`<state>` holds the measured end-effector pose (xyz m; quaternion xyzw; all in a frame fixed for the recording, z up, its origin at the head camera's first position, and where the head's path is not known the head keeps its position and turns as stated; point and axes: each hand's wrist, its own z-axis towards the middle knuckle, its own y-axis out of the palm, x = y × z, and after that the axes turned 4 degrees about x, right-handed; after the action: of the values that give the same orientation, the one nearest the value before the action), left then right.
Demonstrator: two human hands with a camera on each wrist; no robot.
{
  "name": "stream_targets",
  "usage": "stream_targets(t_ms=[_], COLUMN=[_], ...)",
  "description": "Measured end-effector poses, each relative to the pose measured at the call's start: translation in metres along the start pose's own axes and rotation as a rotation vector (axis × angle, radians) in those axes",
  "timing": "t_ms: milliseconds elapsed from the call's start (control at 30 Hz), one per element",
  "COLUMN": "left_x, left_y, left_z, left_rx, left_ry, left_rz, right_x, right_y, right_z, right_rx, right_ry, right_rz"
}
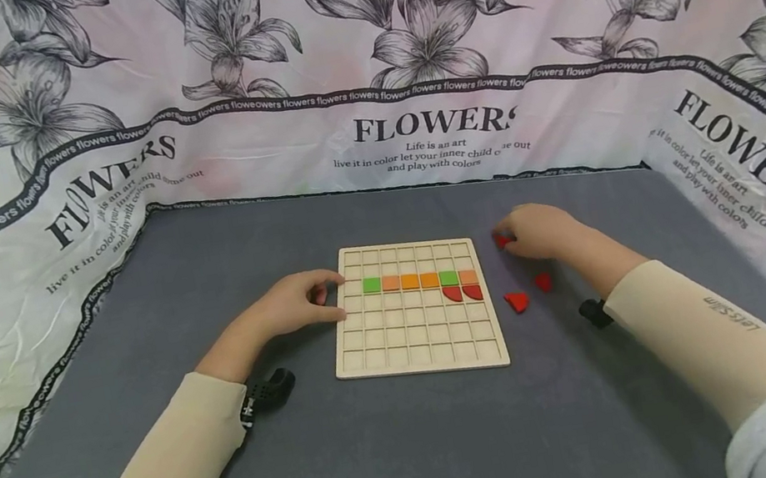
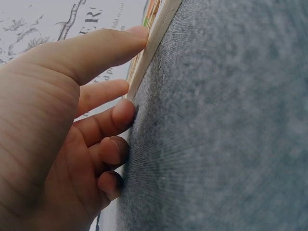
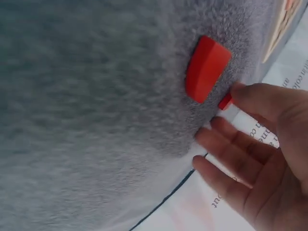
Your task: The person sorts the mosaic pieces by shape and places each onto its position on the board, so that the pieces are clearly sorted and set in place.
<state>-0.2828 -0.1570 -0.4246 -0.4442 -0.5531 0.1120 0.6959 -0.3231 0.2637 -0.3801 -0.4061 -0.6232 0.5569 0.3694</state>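
A pale gridded board [image 1: 417,338] lies flat — three red pieces [image 1: 518,301] to its right.

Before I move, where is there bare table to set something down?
Bare: grey table, near side of the board, between the sleeves; also beyond it, up to the floral cloth. Crowded: right of the board, with loose red pieces and the right grip.

White, flower-printed sheeting [image 1: 277,148] hangs behind and beside a dark grey tabletop [image 1: 404,455].

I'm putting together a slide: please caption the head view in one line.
Left hand touching the edge of a wooden board, right hand at a red piece to the board's right.
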Motion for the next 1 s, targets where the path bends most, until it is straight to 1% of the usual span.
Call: stream_targets(t_ms=[100,233,300,433,567,733,833,900,1000], left_x=[0.001,0.003,0.004,0.005,0.004,0.002,0.003,0.003,0.003], left_y=[0.000,0.002,0.002,0.003,0.003,0.002,0.000,-0.001,-0.001], left_z=[0.000,0.000,0.000,0.001,0.001,0.000,-0.001,-0.001,-0.001], left_rx=[-0.003,-0.003,-0.002,-0.002,0.001,0.003,0.004,0.003,0.001], left_ry=[0.005,0.003,0.001,-0.002,0.001,0.006,0.008,0.008,0.008], left_rz=[-0.009,-0.018,-0.019,-0.021,-0.018,-0.011,-0.010,-0.009,-0.008], right_x=[-0.001,0.000,0.001,0.001,-0.002,-0.001,0.003,0.005,0.008], right_y=[-0.002,-0.004,-0.003,0.000,-0.001,-0.003,-0.004,-0.003,0.000], right_z=[0.008,0.013,0.013,0.007,-0.001,-0.006,-0.008,-0.009,-0.008], right_rx=[-0.005,-0.032,-0.030,0.009,0.055,0.089,0.074,0.053,0.043], right_ry=[-0.038,-0.046,-0.055,-0.068,-0.049,0.027,0.069,0.073,0.068], right_rz=[-0.041,-0.040,-0.021,0.014,0.065,0.179,0.237,0.262,0.273])
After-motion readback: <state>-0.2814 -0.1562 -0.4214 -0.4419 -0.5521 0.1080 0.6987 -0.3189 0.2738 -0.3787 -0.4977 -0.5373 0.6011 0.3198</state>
